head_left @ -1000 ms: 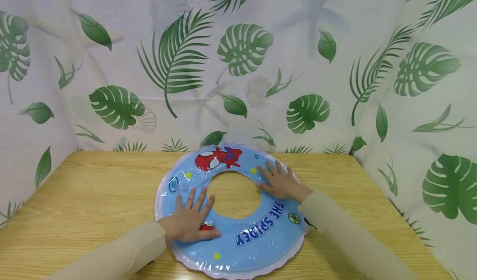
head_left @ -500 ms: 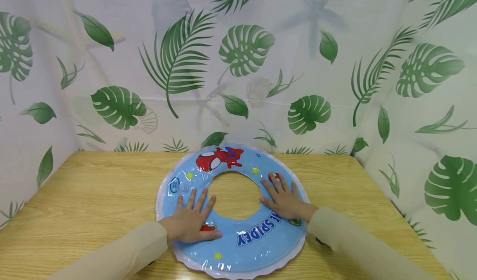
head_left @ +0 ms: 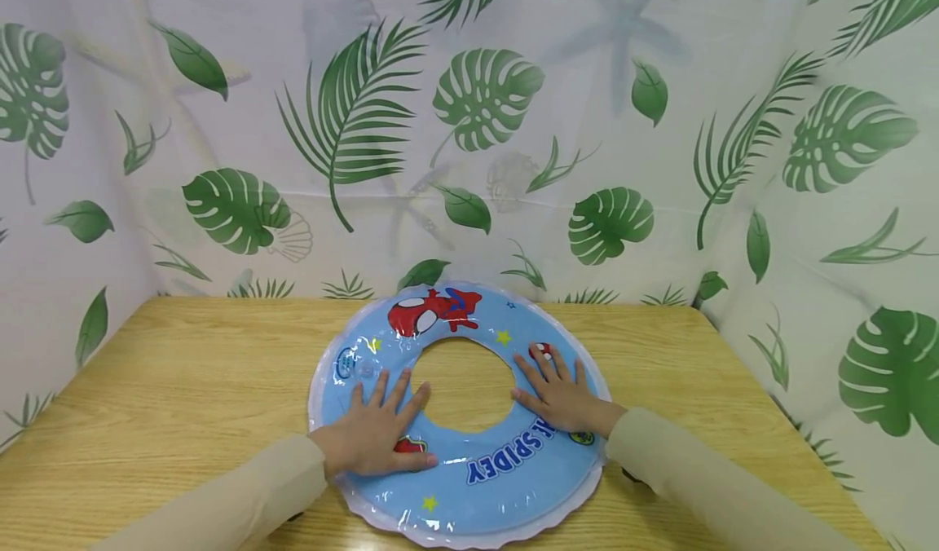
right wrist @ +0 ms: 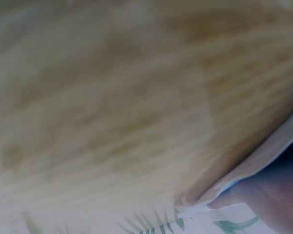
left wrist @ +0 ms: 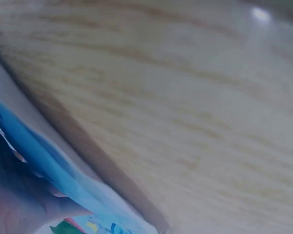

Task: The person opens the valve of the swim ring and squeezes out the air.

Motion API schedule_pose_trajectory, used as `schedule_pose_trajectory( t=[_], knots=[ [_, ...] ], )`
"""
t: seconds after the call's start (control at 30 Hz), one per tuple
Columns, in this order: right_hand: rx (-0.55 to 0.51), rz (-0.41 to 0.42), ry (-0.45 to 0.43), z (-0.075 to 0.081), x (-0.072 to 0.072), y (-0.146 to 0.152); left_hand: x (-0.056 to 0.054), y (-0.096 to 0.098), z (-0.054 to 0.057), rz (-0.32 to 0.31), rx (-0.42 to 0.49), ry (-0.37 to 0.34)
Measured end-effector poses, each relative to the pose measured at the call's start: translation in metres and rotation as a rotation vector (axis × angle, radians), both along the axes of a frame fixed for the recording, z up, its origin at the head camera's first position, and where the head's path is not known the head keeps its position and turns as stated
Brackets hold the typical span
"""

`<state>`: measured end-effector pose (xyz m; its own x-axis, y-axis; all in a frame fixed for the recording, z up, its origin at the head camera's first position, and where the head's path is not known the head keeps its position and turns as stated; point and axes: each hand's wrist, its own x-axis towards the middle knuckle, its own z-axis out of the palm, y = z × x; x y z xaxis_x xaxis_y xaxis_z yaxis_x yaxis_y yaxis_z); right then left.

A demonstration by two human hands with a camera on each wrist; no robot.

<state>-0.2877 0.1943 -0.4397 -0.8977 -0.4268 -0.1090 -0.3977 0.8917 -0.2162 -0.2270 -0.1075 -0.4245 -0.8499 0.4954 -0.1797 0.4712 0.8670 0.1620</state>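
A light-blue swim ring (head_left: 484, 502) with a pale scalloped rim lies on the wooden table, printed with a red cartoon figure, yellow stars and the letters "SPIDEY". On its left side my left hand (head_left: 377, 433) rests palm down, fingers spread and straight, thumb pointing right. My right hand (head_left: 561, 392) lies on the ring's right side with straight fingers, covering some of the lettering. In the left wrist view, the ring's edge (left wrist: 49, 151) runs beside part of the left hand (left wrist: 19, 200). The right wrist view has part of the right hand (right wrist: 268, 195) near the rim.
The wood-grain table (head_left: 220, 372) extends on both sides of the ring and shows through its hole. Behind it hangs a white curtain (head_left: 513, 233) printed with green leaves, and the same cloth lines the left and right sides.
My right hand slid toward me and to the right along the ring, uncovering a red print, then stayed there. My left hand keeps its place on the ring.
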Motion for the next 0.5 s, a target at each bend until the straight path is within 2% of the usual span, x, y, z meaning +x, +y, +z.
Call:
schedule_pose_trajectory(
  t=[0.07,0.17,0.37,0.5],
  knots=[
    [-0.007,0.003,-0.004,-0.001,-0.001,0.000,0.000,0.000,0.001,-0.024,0.008,0.012],
    [-0.017,0.009,-0.010,-0.003,-0.002,0.001,0.002,0.002,0.006,-0.092,0.005,0.050],
    [-0.012,0.005,-0.014,-0.005,-0.004,0.002,0.011,0.019,0.013,-0.290,0.040,0.153],
    [-0.010,0.007,-0.013,-0.004,-0.003,0.002,0.021,0.036,0.014,-0.438,0.039,0.189]
  ],
)
